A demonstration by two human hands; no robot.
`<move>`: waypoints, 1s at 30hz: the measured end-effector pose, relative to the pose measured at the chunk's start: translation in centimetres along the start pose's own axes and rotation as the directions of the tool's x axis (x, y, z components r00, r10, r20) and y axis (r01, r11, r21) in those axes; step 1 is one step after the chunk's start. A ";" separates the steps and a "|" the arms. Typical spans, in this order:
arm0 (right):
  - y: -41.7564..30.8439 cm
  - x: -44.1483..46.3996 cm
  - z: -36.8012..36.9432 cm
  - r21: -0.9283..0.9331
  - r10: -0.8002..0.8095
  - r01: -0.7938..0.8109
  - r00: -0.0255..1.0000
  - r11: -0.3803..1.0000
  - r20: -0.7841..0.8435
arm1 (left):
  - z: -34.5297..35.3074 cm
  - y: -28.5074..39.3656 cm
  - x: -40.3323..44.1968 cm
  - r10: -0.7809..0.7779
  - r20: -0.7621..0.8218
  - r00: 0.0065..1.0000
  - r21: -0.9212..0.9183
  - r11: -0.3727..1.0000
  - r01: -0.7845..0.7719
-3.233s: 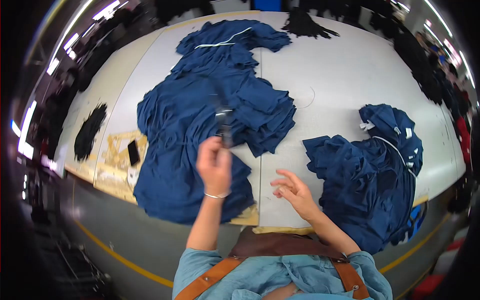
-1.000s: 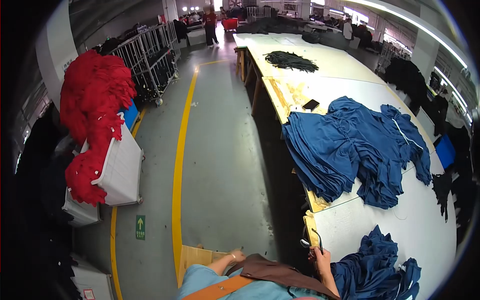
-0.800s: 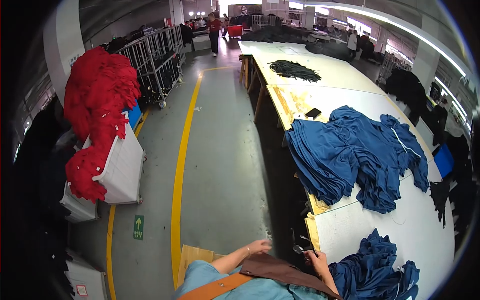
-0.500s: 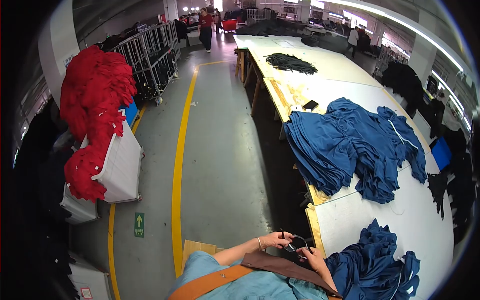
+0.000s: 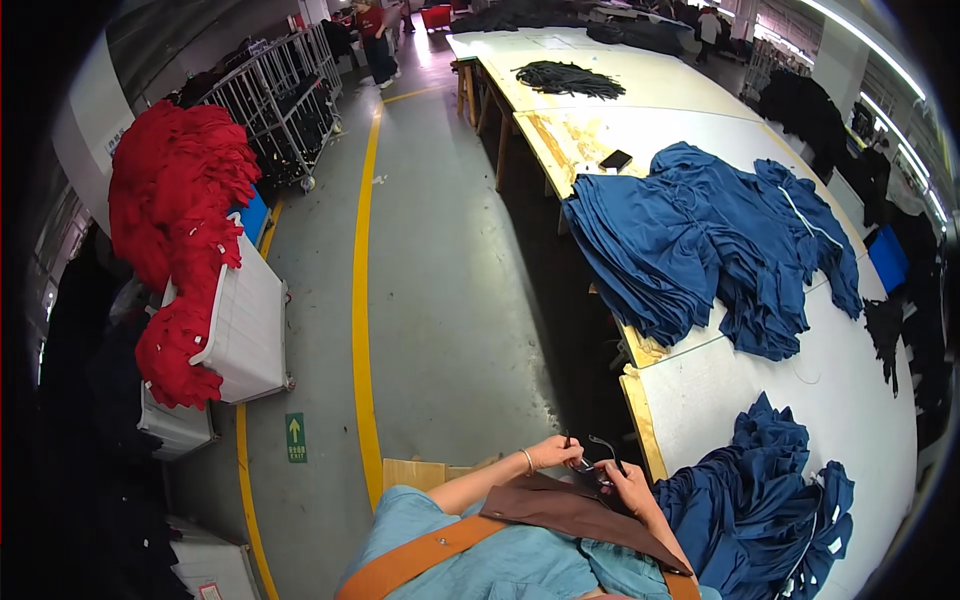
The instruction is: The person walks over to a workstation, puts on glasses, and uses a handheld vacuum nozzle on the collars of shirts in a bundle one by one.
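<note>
A pair of dark-framed glasses (image 5: 590,466) is held between my two hands in front of my brown apron (image 5: 570,512). My left hand (image 5: 556,453), with a bracelet at the wrist, pinches one side of the glasses. My right hand (image 5: 629,486) grips the other side, near the table's yellow edge. Just right of it lies a heap of dark blue garments (image 5: 740,490) with white tags. Farther along the table (image 5: 720,400) is a larger spread of blue garments (image 5: 690,250) with a white tie across it.
A black phone (image 5: 616,160) and a black bundle (image 5: 568,79) lie on the far table. Red cloth (image 5: 180,200) spills over a white bin (image 5: 245,330) at the left. A metal cage cart (image 5: 290,100) stands behind. A person (image 5: 375,42) is in the aisle.
The view turned from the table towards the aisle. The glasses went from my left hand to my right, and now both hands hold them. The person in the aisle came closer.
</note>
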State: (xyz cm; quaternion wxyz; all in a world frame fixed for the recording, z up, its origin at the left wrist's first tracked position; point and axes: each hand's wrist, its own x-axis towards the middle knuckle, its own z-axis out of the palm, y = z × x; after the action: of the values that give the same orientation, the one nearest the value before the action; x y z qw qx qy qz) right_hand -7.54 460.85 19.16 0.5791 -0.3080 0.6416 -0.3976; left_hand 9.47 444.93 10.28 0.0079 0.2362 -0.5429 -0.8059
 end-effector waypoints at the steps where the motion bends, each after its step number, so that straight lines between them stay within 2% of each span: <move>1: 0.1 0.1 0.1 -0.016 -0.006 0.006 1.000 1.000 -0.019 | -0.1 0.1 -0.2 -0.007 -0.010 1.000 0.006 1.000 0.007; 9: 1.4 1.0 -0.4 -0.076 -0.030 0.021 0.994 0.997 -0.107 | -0.6 -1.3 0.1 -0.039 -0.059 0.998 -0.031 0.999 0.037; 14: 1.8 1.3 -0.7 -0.030 -0.045 0.041 0.989 0.999 -0.140 | -1.1 -1.4 0.4 -0.095 -0.082 0.992 0.015 0.995 0.097; 25: 2.2 2.0 -0.9 0.100 -0.053 0.074 0.979 0.992 -0.195 | -1.2 -1.1 1.1 -0.111 -0.119 0.987 0.044 0.992 0.117; 30: 2.9 2.3 -1.1 0.042 -0.071 0.079 0.983 0.996 -0.167 | -1.2 -0.8 1.1 -0.096 -0.140 0.986 0.094 0.990 0.109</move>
State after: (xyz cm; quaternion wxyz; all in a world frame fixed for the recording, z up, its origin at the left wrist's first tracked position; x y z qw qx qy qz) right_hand -8.76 460.43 15.53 0.5159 -0.2838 0.6654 -0.4588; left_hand 9.15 443.94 8.81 -0.0089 0.3179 -0.5683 -0.7589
